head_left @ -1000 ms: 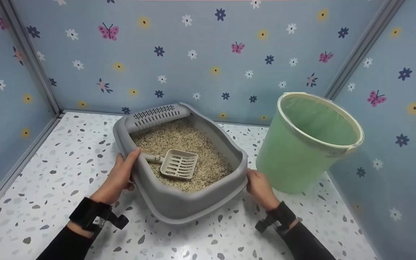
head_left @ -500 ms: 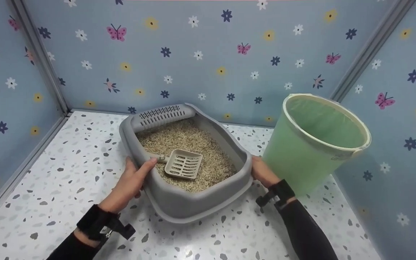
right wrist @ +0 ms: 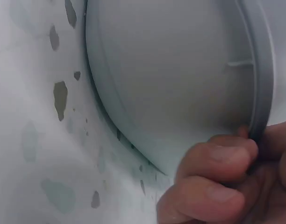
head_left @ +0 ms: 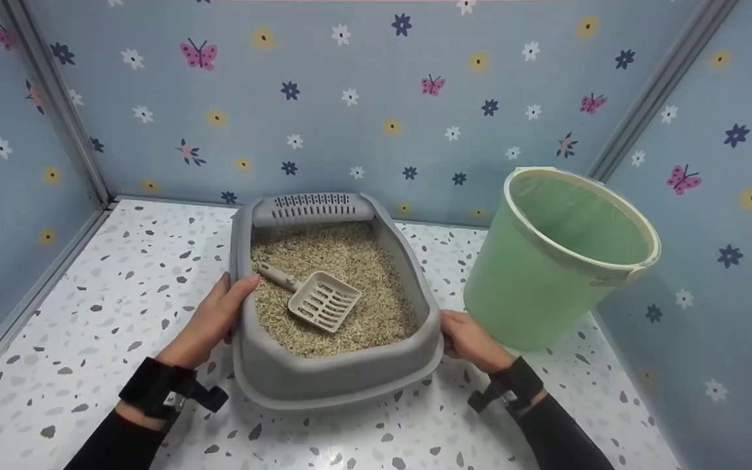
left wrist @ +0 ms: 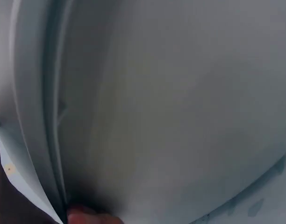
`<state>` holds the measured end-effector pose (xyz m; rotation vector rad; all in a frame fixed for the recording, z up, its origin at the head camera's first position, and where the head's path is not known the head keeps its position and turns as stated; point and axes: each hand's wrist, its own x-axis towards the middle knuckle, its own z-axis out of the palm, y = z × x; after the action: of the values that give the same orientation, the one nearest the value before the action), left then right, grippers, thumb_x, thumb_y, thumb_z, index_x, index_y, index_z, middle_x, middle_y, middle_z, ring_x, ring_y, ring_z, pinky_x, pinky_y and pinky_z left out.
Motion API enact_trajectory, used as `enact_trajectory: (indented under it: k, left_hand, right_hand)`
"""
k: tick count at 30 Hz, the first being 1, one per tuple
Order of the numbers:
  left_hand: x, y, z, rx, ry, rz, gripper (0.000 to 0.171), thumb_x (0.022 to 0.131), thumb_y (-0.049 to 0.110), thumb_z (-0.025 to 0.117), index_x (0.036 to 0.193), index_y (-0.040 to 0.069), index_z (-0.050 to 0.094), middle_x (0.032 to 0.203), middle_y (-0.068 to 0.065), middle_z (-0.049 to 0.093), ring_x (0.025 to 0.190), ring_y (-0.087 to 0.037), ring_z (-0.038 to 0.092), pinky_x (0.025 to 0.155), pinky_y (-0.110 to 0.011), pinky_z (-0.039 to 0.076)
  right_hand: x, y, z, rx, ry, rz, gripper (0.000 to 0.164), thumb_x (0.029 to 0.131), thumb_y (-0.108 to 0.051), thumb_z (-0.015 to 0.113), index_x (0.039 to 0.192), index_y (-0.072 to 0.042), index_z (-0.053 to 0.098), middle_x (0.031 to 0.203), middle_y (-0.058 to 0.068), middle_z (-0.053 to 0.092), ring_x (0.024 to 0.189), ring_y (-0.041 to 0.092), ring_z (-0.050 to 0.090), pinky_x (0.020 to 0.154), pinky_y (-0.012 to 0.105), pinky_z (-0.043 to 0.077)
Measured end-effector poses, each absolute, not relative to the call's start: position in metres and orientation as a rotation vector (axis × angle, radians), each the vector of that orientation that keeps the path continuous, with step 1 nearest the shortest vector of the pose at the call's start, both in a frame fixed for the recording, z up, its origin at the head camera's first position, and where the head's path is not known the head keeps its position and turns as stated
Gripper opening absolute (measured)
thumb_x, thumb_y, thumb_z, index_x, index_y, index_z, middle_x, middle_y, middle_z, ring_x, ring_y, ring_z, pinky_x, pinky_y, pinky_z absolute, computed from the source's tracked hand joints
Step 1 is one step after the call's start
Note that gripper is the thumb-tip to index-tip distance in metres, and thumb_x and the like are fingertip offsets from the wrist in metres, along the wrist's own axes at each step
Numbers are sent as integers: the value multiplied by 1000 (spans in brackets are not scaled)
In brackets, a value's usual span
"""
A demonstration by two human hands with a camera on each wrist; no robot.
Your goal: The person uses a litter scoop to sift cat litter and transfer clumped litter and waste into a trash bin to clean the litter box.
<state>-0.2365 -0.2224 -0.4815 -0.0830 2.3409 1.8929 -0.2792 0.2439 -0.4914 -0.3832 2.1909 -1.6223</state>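
Note:
A grey litter box point(head_left: 337, 378) filled with tan, grainy litter point(head_left: 376, 300) stands on the speckled surface, its slotted end toward the back wall. On the litter lies a beige slotted litter scoop point(head_left: 325, 301), handle pointing to the back left. My left hand point(head_left: 209, 320) grips the box's left side, thumb over the rim and fingers tucked underneath. At the front right corner, my right hand point(head_left: 470, 339) holds the box's edge. The right wrist view shows curled fingers point(right wrist: 218, 158) under the flared lip. Only a few fingertips point(left wrist: 91, 217) show in the left wrist view.
A green bin point(head_left: 519, 287) with a cream rim and a clear liner stands close by on the right. Blue patterned panels point(head_left: 350, 78) enclose the back and both sides. White speckled surface point(head_left: 108, 313) shows left of the box and in front.
The litter box has turned clockwise, so its slotted end now faces the back wall more squarely. The scoop has swung with its handle toward the back left. Both hands stay on the box.

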Motion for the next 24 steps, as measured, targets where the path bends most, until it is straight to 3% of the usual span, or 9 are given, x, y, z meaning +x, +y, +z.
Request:
enact_trajectory:
  k: [3,5,6,7,9,12,14,17,24]
  left_hand:
    - [-230,-223,-479,-14,2324,1895,98,111,72,48,180,19,4,129,-30,57,91,-30,64,66,-33,53]
    - [-224,-223,-476,26,2325,1879,98,112,69,47,180,20,-4,159,-37,42,119,-42,63,76,-39,59]
    - [-221,-222,-476,31,2327,1863,99,113,68,47,180,20,-8,162,-37,37,121,-44,62,76,-40,60]
    - [-218,-221,-475,30,2329,1850,100,112,68,48,180,20,-9,162,-37,38,119,-43,62,75,-40,60]
    - [-215,-220,-474,5,2331,1835,102,112,69,50,180,19,-7,137,-33,56,95,-31,64,65,-33,55]
    - [-216,-217,-477,-20,2317,1856,102,110,68,55,181,18,-1,105,-16,59,68,-17,50,54,-28,46]
    - [-218,-217,-478,-6,2303,1907,100,111,63,58,181,18,2,115,-20,63,73,-17,59,56,-30,51]
    - [-220,-219,-480,3,2295,1946,97,112,61,59,181,20,4,144,-31,57,94,-29,72,65,-37,61]
    - [-224,-228,-485,18,2306,1929,103,111,64,57,180,13,0,169,-36,37,131,-46,66,90,-47,66]
  right_hand:
    - [-286,239,-489,-377,2252,-1608,41,119,-27,46,85,-13,64,62,-4,46,51,7,38,47,20,31]
    - [-296,234,-488,-364,2291,-1606,41,119,-25,45,85,-13,64,62,-4,47,50,7,38,47,20,31]
    - [-302,232,-488,-353,2311,-1605,41,119,-25,44,85,-13,64,63,-5,47,50,6,38,47,21,31]
    - [-308,229,-489,-344,2331,-1601,41,119,-27,44,85,-13,64,64,-5,48,50,6,38,47,21,31]
    - [-317,225,-489,-331,2368,-1595,42,119,-30,44,87,-12,66,66,-4,51,51,6,40,46,21,32]
    - [-325,224,-491,-322,2410,-1586,44,119,-32,43,92,-7,68,69,-3,55,52,7,43,44,22,33]
    - [-325,223,-492,-336,2419,-1593,46,119,-32,42,97,-3,70,70,-2,56,52,8,44,44,23,34]
    - [-321,222,-494,-338,2388,-1637,49,121,-32,41,108,4,73,78,1,64,58,9,53,47,22,43]
    - [-305,217,-498,-292,2382,-1691,52,121,-34,42,123,7,74,89,7,72,70,14,67,54,26,55]
